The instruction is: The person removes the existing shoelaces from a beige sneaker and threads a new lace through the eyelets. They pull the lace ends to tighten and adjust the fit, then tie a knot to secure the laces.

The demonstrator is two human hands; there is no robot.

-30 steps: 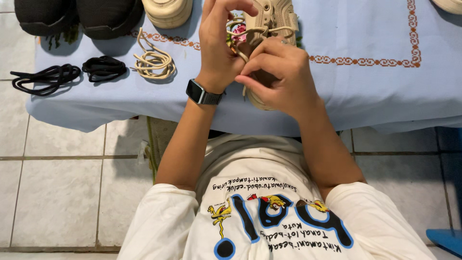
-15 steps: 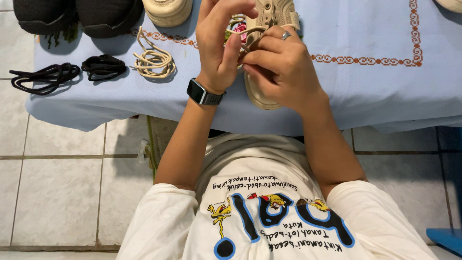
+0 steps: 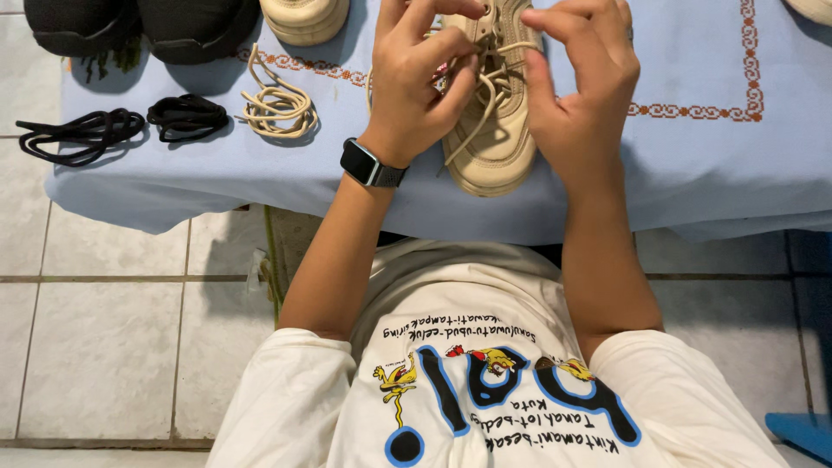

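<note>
A beige chunky-soled sneaker [image 3: 494, 147] lies sole-down between the left hand [image 3: 420, 82] and right hand [image 3: 581, 87], its beige lace [image 3: 485, 100] half-threaded and pinched by both.

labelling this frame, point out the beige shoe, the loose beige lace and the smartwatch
beige shoe [image 3: 496, 156]: head view, on its toe end near the table edge
loose beige lace [image 3: 276, 108]: head view, on the coiled middle
smartwatch [image 3: 359, 162]: head view, on its dark screen
</note>
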